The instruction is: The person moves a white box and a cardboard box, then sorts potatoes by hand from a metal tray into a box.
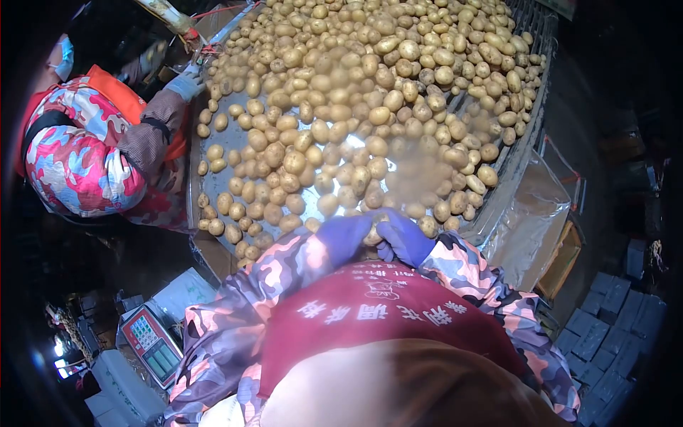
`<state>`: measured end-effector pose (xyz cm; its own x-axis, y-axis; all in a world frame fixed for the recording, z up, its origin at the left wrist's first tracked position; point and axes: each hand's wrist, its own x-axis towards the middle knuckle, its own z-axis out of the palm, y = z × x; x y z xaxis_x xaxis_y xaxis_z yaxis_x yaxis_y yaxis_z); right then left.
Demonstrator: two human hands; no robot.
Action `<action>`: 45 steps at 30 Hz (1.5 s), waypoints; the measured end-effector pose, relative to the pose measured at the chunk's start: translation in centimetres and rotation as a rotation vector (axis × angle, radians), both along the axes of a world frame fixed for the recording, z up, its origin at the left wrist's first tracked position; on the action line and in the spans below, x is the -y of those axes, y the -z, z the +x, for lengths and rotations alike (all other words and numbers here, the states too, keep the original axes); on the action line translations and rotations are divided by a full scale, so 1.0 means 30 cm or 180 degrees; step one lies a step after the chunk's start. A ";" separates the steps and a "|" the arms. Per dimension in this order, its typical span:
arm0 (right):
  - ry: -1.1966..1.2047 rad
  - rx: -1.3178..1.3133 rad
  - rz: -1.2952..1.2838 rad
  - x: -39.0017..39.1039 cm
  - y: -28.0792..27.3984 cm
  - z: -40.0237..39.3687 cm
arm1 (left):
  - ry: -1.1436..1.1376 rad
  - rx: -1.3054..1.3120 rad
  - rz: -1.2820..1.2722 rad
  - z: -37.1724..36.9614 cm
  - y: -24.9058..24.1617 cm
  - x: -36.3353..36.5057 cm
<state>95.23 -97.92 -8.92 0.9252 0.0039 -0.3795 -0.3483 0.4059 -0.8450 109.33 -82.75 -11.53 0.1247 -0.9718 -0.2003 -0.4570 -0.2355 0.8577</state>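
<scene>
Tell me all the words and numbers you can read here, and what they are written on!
Red apron: a row of white characters and a small white emblem, seen upside down from the head camera and too blurred to read.
Weighing scale: a display and rows of keys, too small to read.
Nothing readable on the potatoes, the metal sorting table, the blue gloves or the co-worker's jacket.

I see my left grip (pixel 344 238) and right grip (pixel 404 240), gloved blue, cupped together just beyond my apron (pixel 377 313).

Potato (pixel 373 231) half-hidden between gloves
</scene>
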 end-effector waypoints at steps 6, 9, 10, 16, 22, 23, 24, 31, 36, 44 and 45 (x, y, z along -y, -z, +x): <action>0.0765 0.0170 0.1395 0.074 0.154 -0.075 | -0.1064 0.0535 -0.0698 0.053 0.060 0.081; 0.0945 0.0447 0.1610 0.101 0.142 -0.089 | -0.0555 0.2022 -0.0628 0.148 0.182 0.162; 0.0967 0.0650 0.1710 0.110 0.158 -0.097 | -0.0648 0.1849 -0.0046 0.129 0.097 0.198; 0.0747 0.0562 0.1640 0.160 0.217 -0.148 | -0.0700 0.0519 -0.0560 0.129 0.157 0.243; 0.1247 0.0476 0.1413 0.190 0.134 -0.240 | -0.0043 -0.0855 -0.0686 -0.014 -0.117 0.266; 0.1706 0.0636 0.1666 0.179 0.113 -0.280 | -0.0350 -0.0964 -0.0450 0.007 -0.118 0.284; 0.2011 0.0875 0.1610 0.194 0.134 -0.332 | -0.0658 -0.0365 -0.0652 0.074 -0.055 0.274; 0.5024 0.1878 0.1087 0.596 0.237 -1.094 | -0.1643 0.3142 -0.0359 0.674 0.162 0.098; 0.6585 0.0523 -0.0608 0.839 0.155 -1.236 | -0.0982 0.3007 0.0548 0.680 0.315 0.094; 0.1595 -0.0063 -0.4280 0.734 0.141 -0.227 | -0.0608 0.2302 -0.1218 0.207 0.152 -0.017; 0.1282 -0.0593 -0.5306 0.643 0.189 -0.095 | -0.0288 0.2398 -0.1544 0.151 0.107 -0.028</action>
